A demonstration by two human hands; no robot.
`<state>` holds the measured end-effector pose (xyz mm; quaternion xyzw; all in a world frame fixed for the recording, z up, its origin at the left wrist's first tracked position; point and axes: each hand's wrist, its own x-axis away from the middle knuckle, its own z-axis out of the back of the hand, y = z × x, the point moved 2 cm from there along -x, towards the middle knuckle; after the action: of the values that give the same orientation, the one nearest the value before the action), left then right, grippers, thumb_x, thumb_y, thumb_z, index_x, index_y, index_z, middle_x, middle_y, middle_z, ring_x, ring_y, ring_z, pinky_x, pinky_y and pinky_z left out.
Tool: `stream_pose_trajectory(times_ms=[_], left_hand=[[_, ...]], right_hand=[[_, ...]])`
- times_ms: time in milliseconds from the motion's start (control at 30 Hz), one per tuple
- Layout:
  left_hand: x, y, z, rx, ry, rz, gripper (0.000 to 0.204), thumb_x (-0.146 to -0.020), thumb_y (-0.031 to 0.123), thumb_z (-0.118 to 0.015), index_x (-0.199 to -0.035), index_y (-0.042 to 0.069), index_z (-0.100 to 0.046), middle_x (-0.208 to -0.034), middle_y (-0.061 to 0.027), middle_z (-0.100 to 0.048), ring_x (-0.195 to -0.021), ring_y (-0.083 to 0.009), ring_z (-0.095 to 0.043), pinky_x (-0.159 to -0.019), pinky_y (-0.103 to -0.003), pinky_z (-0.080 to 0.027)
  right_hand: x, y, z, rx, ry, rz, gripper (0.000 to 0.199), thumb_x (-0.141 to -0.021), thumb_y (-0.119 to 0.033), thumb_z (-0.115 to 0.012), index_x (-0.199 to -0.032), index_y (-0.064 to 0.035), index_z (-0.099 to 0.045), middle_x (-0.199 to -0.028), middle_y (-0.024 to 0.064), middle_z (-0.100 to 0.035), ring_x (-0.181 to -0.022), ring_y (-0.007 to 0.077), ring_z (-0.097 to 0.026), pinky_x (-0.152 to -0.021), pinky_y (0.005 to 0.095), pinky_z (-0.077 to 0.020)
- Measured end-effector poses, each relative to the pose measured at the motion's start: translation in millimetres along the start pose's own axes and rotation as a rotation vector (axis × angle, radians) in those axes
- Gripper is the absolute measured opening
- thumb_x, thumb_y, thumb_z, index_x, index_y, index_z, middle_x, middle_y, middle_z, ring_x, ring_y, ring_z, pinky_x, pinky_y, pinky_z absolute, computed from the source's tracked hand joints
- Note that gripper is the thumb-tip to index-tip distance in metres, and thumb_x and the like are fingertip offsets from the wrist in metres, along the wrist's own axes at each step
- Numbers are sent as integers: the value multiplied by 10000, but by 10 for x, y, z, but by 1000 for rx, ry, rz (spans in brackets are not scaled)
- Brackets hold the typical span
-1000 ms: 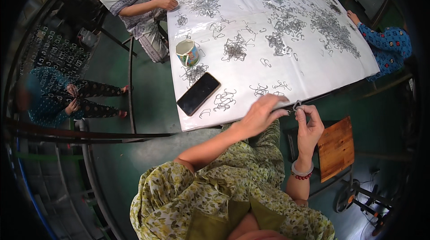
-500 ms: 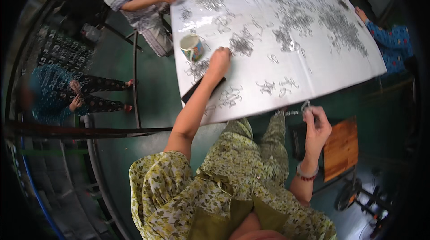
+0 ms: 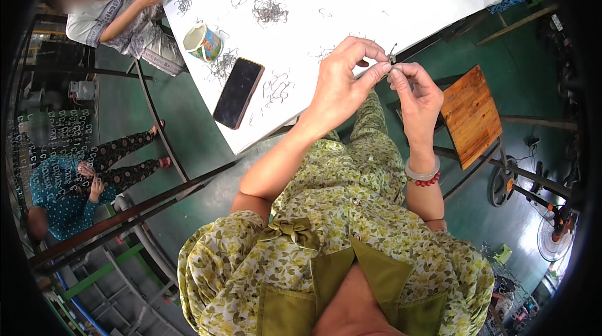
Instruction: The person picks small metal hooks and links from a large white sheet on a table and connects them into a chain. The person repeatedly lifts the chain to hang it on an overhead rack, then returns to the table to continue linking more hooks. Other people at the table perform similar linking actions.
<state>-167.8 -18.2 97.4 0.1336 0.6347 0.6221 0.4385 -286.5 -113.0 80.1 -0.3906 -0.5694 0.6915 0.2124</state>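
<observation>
My left hand (image 3: 343, 79) and my right hand (image 3: 419, 99) meet just off the table's near edge, fingertips nearly touching. Both pinch with thumb and forefinger at a small dark metal wire hook (image 3: 393, 49), whose tip pokes up between them. My fingers cover most of it, so its full shape is hidden. To the left of my hands, loose bent wire hooks (image 3: 278, 87) are scattered on the white tabletop (image 3: 301, 41). A denser heap of wire hooks (image 3: 269, 12) lies farther back.
A black phone (image 3: 239, 93) and a patterned paper cup (image 3: 202, 42) stand near the table's left side. A seated person (image 3: 119, 19) reaches onto the far left; another person (image 3: 69, 185) sits beyond a rail. At right are a wooden stool (image 3: 471, 116) and a fan (image 3: 555, 236).
My left hand has left the wire heap on the table and come right to join my right hand. The view has shifted, so the phone is now uncovered.
</observation>
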Motion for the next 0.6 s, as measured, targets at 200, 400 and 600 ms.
stream_pose_trajectory(times_ms=[200,400,600], left_hand=[[25,-90,-69,351,83,242,122,-919,77,-635,-972,-28,-604,-919,-111,-689,-840,-139,-638,-743,-288,-523],[75,-222,-8,546,36,367,93,-973,52,-554,-1022,-27,-547,-976,-104,-679,-953,-121,-616,-857,-262,-490],[213,-264,-13,504,-85,425,58,-963,20,-562,-1003,-9,-531,-1011,-112,-656,-992,-156,-614,-887,-297,-492]], right_hand=[[52,-24,-87,263,29,160,67,-811,1,-703,-855,-11,-653,-759,48,-635,-698,172,-551,-703,295,-424],[-4,151,-1,169,78,112,207,-797,38,-717,-1003,19,-713,-833,53,-688,-773,141,-618,-717,269,-460],[-809,587,-226,252,-177,-27,176,-887,-24,-645,-1043,40,-698,-803,78,-662,-687,104,-582,-616,242,-456]])
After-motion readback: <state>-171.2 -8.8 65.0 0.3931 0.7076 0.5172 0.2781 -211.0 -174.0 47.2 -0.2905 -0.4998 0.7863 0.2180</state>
